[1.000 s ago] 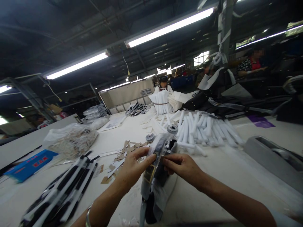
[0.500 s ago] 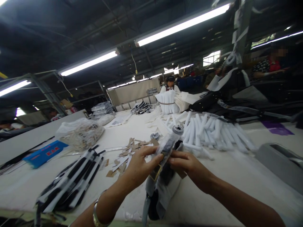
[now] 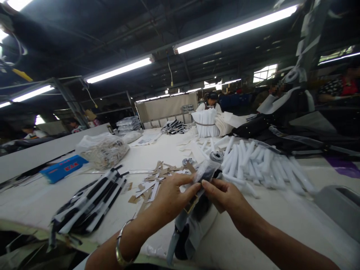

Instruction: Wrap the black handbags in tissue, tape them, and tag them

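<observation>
In the middle of the head view, both hands grip a black strap [image 3: 185,240] partly wrapped in translucent plastic film [image 3: 207,170]. My left hand [image 3: 177,189], with a bangle on the wrist, pinches the strap's left side between thumb and fingers. My right hand [image 3: 225,193] pinches the film's right edge, thumb close to the left thumb. A gold-coloured edge shows under the left fingers. The strap's lower end hangs down toward the near table edge. Brown and white paper strips [image 3: 153,180] lie beyond my left hand. A grey roll [image 3: 216,156] sits behind the film.
White foam-like tubes [image 3: 253,161] lie heaped right of centre, with a tied bundle [image 3: 206,123] behind. At left are wrapped black straps [image 3: 90,202], a blue box [image 3: 64,168] and a clear bag [image 3: 104,150]. A grey object [image 3: 337,210] stands right. Co-workers sit beyond the table.
The view has shifted, so the scene sits further right. My right thumb has moved left along the film, closer to my left thumb. The film's top end leans lower, and both hands keep hold.
</observation>
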A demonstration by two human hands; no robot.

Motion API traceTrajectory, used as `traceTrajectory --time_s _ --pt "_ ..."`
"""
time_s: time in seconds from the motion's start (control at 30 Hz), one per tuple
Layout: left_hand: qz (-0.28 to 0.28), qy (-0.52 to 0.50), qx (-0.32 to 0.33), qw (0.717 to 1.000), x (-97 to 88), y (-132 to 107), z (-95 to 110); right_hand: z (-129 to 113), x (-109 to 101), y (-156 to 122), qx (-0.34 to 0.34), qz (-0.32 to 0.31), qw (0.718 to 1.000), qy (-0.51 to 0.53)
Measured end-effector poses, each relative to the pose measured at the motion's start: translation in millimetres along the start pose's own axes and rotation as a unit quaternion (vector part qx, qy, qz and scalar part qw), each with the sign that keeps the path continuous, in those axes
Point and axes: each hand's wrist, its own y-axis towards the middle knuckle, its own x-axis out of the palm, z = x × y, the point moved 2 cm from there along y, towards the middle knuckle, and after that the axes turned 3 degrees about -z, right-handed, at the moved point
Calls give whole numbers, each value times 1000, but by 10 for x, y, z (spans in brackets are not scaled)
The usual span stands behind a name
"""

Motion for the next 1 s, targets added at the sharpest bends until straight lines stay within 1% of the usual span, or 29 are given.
traceTrajectory --time_s 0.13,0.2,0.23,0.3,0.37,0.43,0.5,0.57,0.6,0.67,0.77,0.83,0.9,1.0 --pt "24 -14 19 999 29 11 -40 -15 4 -3 -8 11 1000 0" --pt "28 -30 22 999 58 23 -74 -8 1 -4 1 18 1000 -2" --pt "29 -49 11 998 78 26 -96 -2 -2 -4 8 20 1000 -4" --pt "42 -113 -44 992 123 18 -144 5 -8 -5 15 15 1000 -2" --pt "66 -202 -115 970 171 -6 -180 3 -13 -6 16 2 1000 6" --pt "75 -295 -161 939 218 -33 -186 -7 -22 -5 18 -5 1000 7" --pt "69 -363 -174 913 252 -52 -161 -21 -39 -1 24 -8 1000 -5" --pt "59 -403 -160 899 267 -61 -120 -36 -61 1 30 -17 999 -15" --pt "56 -413 -146 897 266 -63 -99 -43 -71 -1 31 -28 999 -11" --pt "55 -404 -122 905 257 -67 -73 -53 -85 -16 31 -56 998 29" --pt "63 -357 -126 924 241 -76 -83 -53 -76 -70 26 -99 985 138" --pt "59 -354 -124 925 246 -77 -97 -34 -46 -114 21 -114 978 172" --pt "58 -359 -103 926 259 -74 -100 1 -5 -147 0 -109 981 163" --pt "86 -319 -73 941 281 -74 -100 83 58 -150 -49 -63 987 136"
